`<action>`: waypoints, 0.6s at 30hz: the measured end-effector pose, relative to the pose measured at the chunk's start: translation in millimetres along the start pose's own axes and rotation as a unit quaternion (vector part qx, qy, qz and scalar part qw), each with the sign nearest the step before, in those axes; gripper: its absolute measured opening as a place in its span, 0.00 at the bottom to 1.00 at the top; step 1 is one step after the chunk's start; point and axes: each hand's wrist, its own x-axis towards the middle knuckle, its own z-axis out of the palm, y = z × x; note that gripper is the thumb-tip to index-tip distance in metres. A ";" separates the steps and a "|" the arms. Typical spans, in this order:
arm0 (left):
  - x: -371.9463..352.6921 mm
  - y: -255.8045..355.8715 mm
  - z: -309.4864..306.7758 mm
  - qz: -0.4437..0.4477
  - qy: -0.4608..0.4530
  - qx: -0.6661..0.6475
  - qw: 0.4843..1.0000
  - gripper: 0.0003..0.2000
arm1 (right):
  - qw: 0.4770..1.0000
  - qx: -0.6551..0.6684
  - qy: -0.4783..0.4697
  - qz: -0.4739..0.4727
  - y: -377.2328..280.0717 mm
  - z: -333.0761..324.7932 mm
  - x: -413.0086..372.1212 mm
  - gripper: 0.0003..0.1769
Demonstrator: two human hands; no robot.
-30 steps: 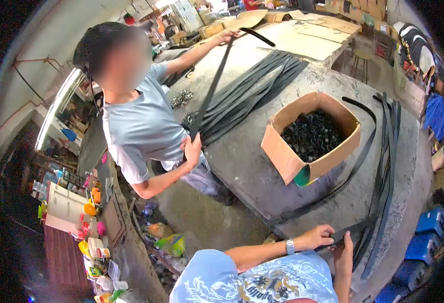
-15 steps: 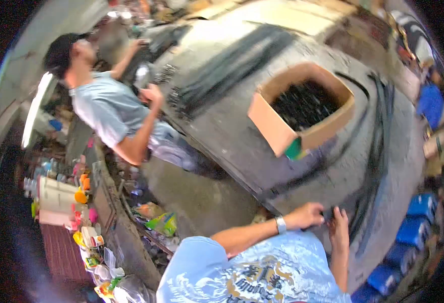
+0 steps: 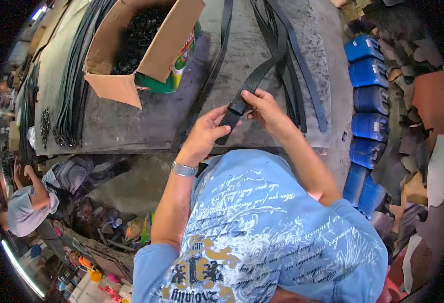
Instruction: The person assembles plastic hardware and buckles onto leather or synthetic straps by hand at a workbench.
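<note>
A black belt (image 3: 253, 76) runs from the strap bundle on the table down into both hands, its end hanging toward my body. My left hand (image 3: 205, 132), with a metal-banded watch (image 3: 184, 168) at the wrist, is closed round the end portion, thumb on top. On the belt between the hands, a black loop (image 3: 237, 107) wraps the strap. My right hand (image 3: 266, 111) pinches the belt just above that loop, thumb on its face. Beyond my hands lie several more black straps (image 3: 295, 76). The underside of the held part is hidden.
An open cardboard box (image 3: 166, 43) of small black pieces stands on the grey table (image 3: 146, 129). Long black straps (image 3: 75, 91) lie farther left. Blue jugs (image 3: 368, 101) line the right, beside leather-like sheets (image 3: 434, 101). A co-worker (image 3: 32, 202) is at lower left.
My view has swung toward the right side of the table, so the box and co-worker now appear farther left. The hands show closer to the middle, with the belt now sharp between them.
</note>
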 end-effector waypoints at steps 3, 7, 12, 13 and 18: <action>1.5 -4.9 -7.2 -0.027 -0.008 -0.023 0.999 0.29 | 0.999 0.042 -0.022 0.004 0.3 1.5 -0.8 0.17; 2.9 -12.5 -11.8 -0.031 -0.014 -0.046 0.998 0.29 | 0.999 0.035 -0.018 0.008 5.2 0.9 0.1 0.17; 0.3 -14.4 -9.6 -0.051 -0.001 -0.057 0.997 0.28 | 1.000 0.023 -0.004 0.014 10.1 -0.7 -0.9 0.17; 0.2 -14.5 -10.5 -0.054 -0.002 -0.059 0.997 0.28 | 1.000 0.023 -0.003 0.013 10.4 0.3 -1.5 0.17; -0.1 -16.5 -13.6 -0.054 -0.002 -0.068 0.996 0.27 | 1.000 0.012 -0.003 0.007 12.0 1.9 -0.7 0.19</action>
